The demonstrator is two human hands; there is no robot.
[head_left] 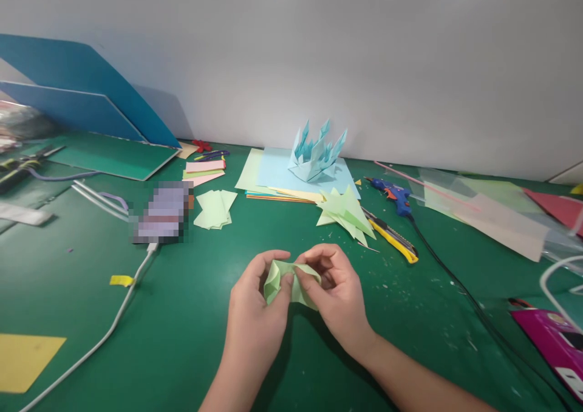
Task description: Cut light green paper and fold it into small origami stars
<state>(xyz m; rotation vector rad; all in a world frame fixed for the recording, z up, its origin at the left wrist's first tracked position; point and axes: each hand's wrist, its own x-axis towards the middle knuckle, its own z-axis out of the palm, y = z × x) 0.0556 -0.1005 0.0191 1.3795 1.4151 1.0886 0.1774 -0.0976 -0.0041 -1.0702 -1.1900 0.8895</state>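
Observation:
Between my two hands, above the green table, is a partly folded sheet of light green paper (298, 287). My left hand (262, 296) pinches its left side, thumb in front and fingers behind. On the other side my right hand (334, 290) grips the paper near its top middle with thumb and fingers. The paper bends up into flaps and creases. Beyond my right hand lies a pile of folded pale green paper pieces (346, 214). A stack of small light green paper sheets (215, 209) rests farther off to the left. Behind them stands a blue folded-paper piece with pointed tips (316, 154).
A yellow utility knife (394, 240) and a blue glue gun (395, 198) with a black cord lie right. To the left are a blurred-out phone (164, 211) and its white cable (118, 321). Blue boards (91, 108) lean at the back left; a magenta device (549, 342) sits far right.

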